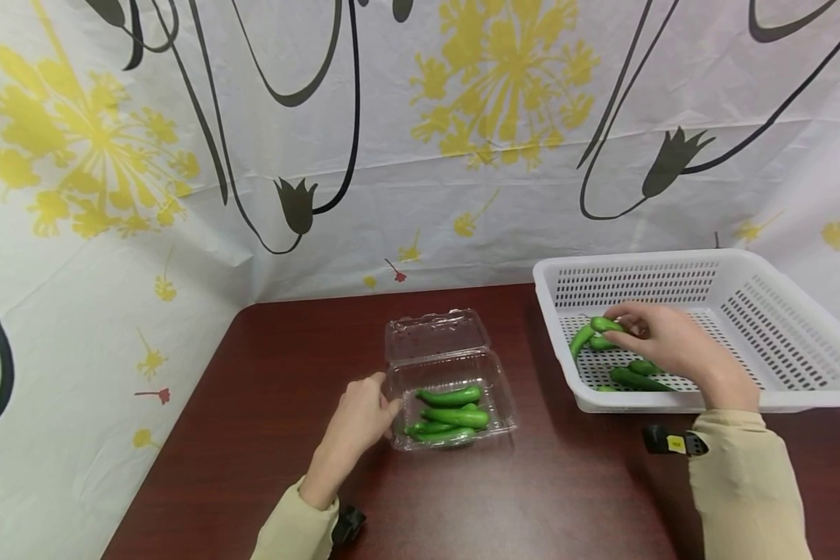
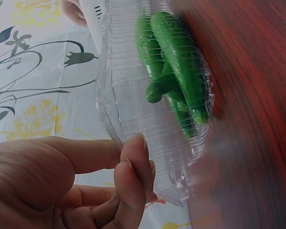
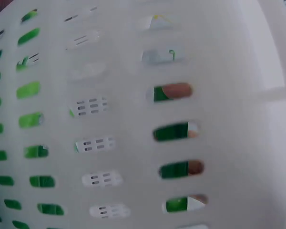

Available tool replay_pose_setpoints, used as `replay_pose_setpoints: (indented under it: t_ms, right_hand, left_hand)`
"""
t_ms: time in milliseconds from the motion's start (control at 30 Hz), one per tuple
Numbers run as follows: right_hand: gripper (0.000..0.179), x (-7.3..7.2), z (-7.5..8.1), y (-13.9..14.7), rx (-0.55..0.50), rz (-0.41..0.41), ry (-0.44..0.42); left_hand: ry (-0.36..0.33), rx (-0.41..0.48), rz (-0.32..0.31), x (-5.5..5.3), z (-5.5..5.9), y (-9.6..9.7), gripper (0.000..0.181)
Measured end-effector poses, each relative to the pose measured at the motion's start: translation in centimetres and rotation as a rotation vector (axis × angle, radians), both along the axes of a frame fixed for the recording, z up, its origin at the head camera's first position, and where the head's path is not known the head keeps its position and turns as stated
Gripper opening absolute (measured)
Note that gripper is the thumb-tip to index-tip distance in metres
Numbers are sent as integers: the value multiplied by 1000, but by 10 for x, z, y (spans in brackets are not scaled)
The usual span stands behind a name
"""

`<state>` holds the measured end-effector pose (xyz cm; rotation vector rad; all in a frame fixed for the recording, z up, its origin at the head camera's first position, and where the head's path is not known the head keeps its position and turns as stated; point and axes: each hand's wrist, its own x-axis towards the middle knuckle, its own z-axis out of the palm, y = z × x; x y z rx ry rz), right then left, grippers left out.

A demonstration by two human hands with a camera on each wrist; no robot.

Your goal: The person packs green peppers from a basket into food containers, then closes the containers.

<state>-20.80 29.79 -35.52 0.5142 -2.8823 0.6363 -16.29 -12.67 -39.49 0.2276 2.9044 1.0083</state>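
Left hand [image 1: 359, 410] pinches box [image 1: 455, 364] edge; right hand [image 1: 672, 342], right of box, pinches pepper [image 1: 604, 323] in basket [image 1: 777, 330]. Slip possible: fingertip-only hold.

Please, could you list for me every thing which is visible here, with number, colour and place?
Container: one, clear, open on the table
Boxed vegetables: at least four, green, inside container
Basket: one, white, person's right
Basket vegetables: at least five, green, inside basket
Table: one, reddish brown, underneath
Patterned sheet: white, yellow-grey print, behind table
Wrist devices: two, black, at wrists
Sleeves: two, beige, on arms
Left hand: one, pinching container's rim
Right hand: one, gripping a basket vegetable
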Motion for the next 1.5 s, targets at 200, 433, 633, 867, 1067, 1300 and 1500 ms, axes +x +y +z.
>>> replay_pose_setpoints:
  t_ms: [200, 433, 633, 867, 1067, 1300, 1500]
  right_hand:
    - [28, 0, 2, -3, -8, 24, 40]
    - [27, 1, 5, -10, 8, 36, 80]
    - [26, 2, 10, -16, 17, 42, 67]
    - [24, 4, 14, -23, 0, 66, 65]
    - [24, 5, 16, -32, 5, 92, 98]
    - [24, 9, 19, -42, 11, 104, 137]
    - [22, 11, 20, -49, -3, 133, 156]
  left_hand:
    - [-2, 3, 0, -1, 0, 0, 57]
    - [-9, 12, 5, -1, 0, -1, 57]
    - [-12, 8, 7, -1, 0, -1, 57]
    - [-5, 1, 5, -2, -1, -1, 56]
    - [-3, 8, 1, -2, -1, -1, 56]
    - [-4, 17, -2, -1, -1, -1, 56]
    - [-7, 12, 0, -1, -1, 0, 56]
